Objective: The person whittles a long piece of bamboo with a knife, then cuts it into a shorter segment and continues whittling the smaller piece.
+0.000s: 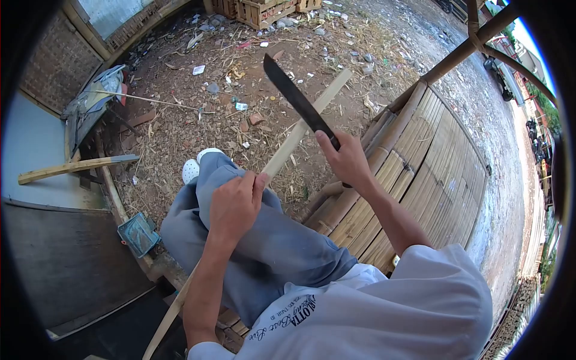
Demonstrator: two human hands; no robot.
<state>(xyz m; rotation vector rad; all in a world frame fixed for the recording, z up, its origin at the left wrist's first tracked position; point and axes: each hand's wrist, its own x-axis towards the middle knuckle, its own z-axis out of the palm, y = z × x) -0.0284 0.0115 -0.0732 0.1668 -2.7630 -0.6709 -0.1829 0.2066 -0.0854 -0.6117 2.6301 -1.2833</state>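
My right hand [346,158] is wrapped round the handle of a machete [292,92], its dark blade pointing up and to the left. In front of me, the blade crosses over a long pale bamboo strip [281,158] in this view. Closed on that strip is my left hand [233,203], above my knees. The far end of the strip reaches out over the littered ground, and a pale length [170,316] shows again behind my left forearm. The part of the strip inside my left hand is hidden.
A slatted bamboo platform [414,180] lies to my right. Wood scraps and litter cover the dirt ground [180,114]. On the left are a blue-green basket [139,234] and a wooden plank [75,168]. Wooden crates [258,13] stand at the back.
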